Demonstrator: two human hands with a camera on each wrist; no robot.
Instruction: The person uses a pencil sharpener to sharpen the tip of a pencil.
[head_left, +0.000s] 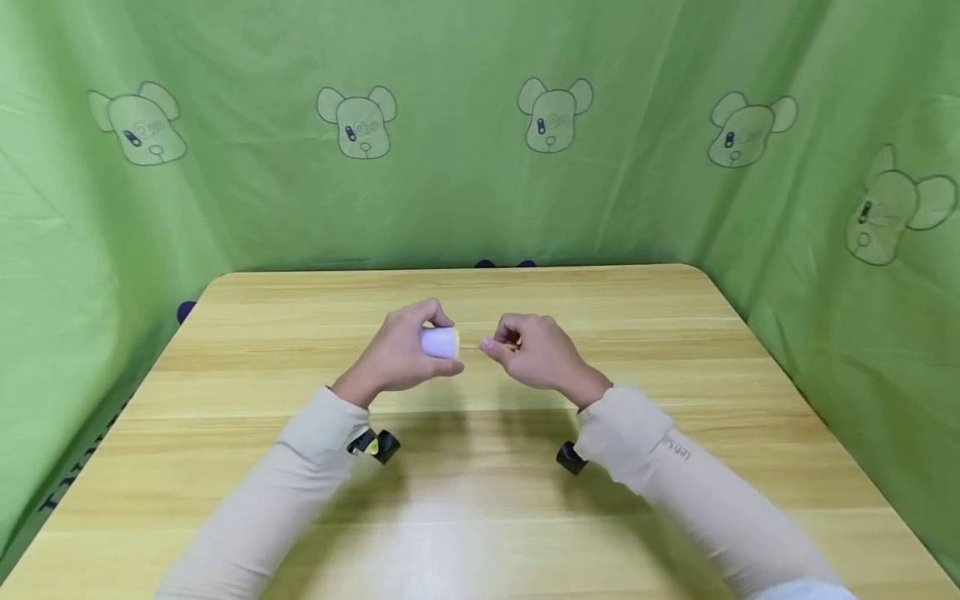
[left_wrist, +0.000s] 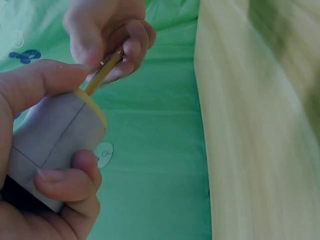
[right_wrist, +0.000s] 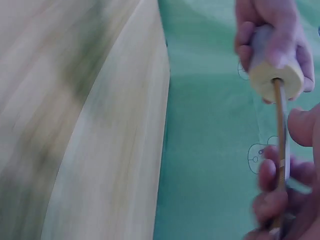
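Note:
My left hand (head_left: 397, 350) grips a pale purple cylindrical pencil sharpener (head_left: 438, 342), thumb on one side and fingers on the other. Its yellow end face (right_wrist: 261, 82) has a dark hole in the middle and points to the right. A thin yellow-brown pencil (right_wrist: 279, 112) runs into that hole; its tip is hidden inside. The pencil's other part is pinched by my right hand (head_left: 546, 354), with the fingers curled. In the left wrist view, the sharpener (left_wrist: 60, 127) shows thin dark lines on its side and a black base. Both hands are held above the table.
A light wood-grain table (head_left: 480, 533) spreads below the hands. Green curtains (head_left: 450, 208) with printed bear heads hang behind and along both sides. Small black cameras (head_left: 386, 446) sit at both wrists, below the rolled cuffs.

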